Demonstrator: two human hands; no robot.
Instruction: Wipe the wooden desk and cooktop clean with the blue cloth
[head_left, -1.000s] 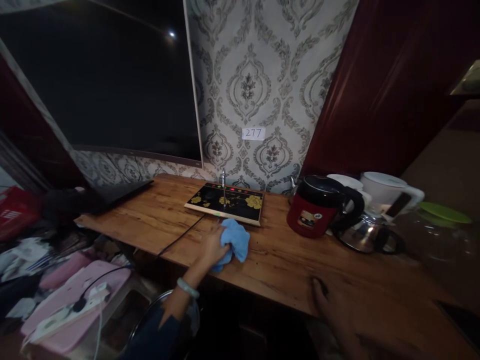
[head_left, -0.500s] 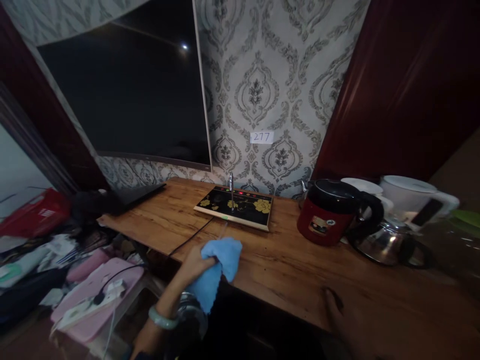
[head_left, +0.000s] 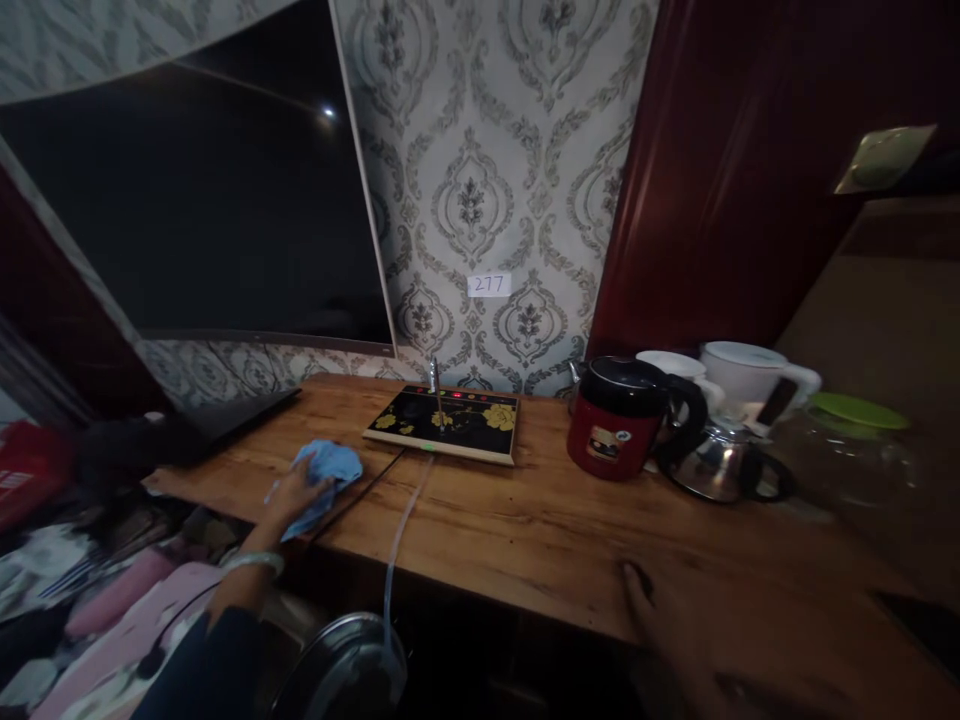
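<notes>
My left hand (head_left: 294, 494) presses a light blue cloth (head_left: 334, 463) onto the left part of the wooden table (head_left: 480, 510), its fingers closed over the fabric. A pale bracelet circles that wrist. Just right of the cloth runs a black cord. The black induction-type panel (head_left: 409, 412) with yellow flowers and a thin metal spout lies farther back. Dim at the lower right, my right hand (head_left: 667, 620) rests on the table's front edge, holding nothing I can see, a finger stretched out and the rest in shadow.
A red and black kettle (head_left: 611, 430), a steel teapot (head_left: 709, 465), white jugs and a glass pot with a green lid (head_left: 859, 412) stand at right. A clear tube (head_left: 397, 540) hangs into a round metal vessel (head_left: 345, 660) below. A black laptop-like slab (head_left: 232, 425) lies at left.
My left hand has carried the cloth leftward from the table's front edge onto its left part. The clear tube and the vessel below now show more. The view has turned right.
</notes>
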